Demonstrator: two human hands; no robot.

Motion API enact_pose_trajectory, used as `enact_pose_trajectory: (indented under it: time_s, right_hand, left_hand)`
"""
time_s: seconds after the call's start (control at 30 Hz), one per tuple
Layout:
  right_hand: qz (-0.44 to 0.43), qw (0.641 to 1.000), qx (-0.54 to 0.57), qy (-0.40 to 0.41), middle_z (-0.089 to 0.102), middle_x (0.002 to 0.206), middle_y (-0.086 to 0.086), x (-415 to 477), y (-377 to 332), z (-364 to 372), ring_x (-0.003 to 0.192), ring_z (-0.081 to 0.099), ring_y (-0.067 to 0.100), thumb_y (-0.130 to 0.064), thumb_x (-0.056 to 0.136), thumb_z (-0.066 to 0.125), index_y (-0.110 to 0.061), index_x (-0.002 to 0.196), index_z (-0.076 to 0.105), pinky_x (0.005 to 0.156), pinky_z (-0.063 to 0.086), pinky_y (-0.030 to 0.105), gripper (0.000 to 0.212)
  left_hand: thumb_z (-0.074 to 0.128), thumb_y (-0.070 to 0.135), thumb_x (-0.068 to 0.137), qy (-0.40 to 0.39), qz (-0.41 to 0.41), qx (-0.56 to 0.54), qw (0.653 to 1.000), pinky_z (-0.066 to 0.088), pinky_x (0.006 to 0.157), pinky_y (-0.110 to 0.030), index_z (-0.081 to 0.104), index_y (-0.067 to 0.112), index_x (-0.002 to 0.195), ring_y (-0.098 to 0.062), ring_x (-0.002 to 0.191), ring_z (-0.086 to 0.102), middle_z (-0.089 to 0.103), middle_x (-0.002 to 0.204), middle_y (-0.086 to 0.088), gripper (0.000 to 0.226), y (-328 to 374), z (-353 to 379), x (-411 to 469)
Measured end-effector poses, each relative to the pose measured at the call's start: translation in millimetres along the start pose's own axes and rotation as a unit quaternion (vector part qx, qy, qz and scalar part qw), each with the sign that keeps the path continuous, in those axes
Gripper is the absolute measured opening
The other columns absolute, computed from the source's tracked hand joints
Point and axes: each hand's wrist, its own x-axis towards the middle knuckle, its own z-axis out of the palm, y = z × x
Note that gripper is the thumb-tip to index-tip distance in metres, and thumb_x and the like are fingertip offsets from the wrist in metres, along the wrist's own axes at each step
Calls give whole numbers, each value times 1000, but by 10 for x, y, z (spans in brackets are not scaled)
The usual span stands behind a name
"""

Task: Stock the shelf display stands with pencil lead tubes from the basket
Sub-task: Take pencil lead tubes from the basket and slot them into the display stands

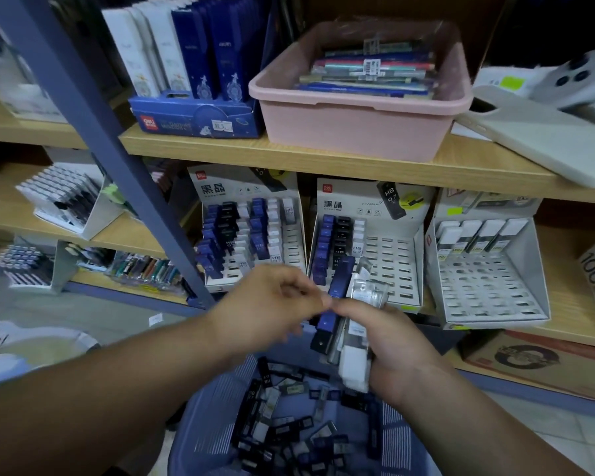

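My right hand [397, 341] grips a bunch of lead tubes [352, 304], blue, clear and white ones, held upright above the basket. My left hand [272, 304] is blurred, its fingers curled, with the fingertips meeting the bunch at a blue tube [339, 278]. The blue basket [200, 427] below holds several loose tubes. On the shelf behind stand three white display stands: the left stand [251, 231] mostly filled, the middle stand [392, 255] with three columns filled at its left, the right stand [485, 269] with one back row.
A grey-blue shelf post [117, 156] slants down just left of the left stand. A pink tub [358, 115] of pens and a blue box [196, 115] sit on the shelf above. A cardboard box [529, 362] lies on the bottom right shelf.
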Motion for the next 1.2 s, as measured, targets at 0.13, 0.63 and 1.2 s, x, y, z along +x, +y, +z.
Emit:
enact_pose_trajectory:
  time_s: [0.13,0.63,1.2]
  right_hand:
    - [-19,1000,8,-9,76,94,19,-41,83,58,82,73,34,-16,71,87,-5,108,74,74,59,47,41]
    - [-7,1000,16,20,75,101,18,-45,21,-16,96,71,42,-10,65,86,-10,103,70,68,61,48,41]
    - [14,1000,-20,17,75,98,23,135,28,49,91,72,43,-10,64,86,-8,101,72,84,56,64,39]
  left_hand:
    - [78,14,84,68,-25,-85,994,50,56,-25,71,12,95,-12,56,60,68,67,-4,14,-163,195,-179]
    - [64,-3,91,110,-68,-247,960,58,62,-28,68,4,100,-18,61,65,67,75,-9,12,-233,-12,119]
    - [77,12,86,266,144,189,934,52,67,-8,76,21,94,0,70,66,71,77,6,12,-221,-1095,596]
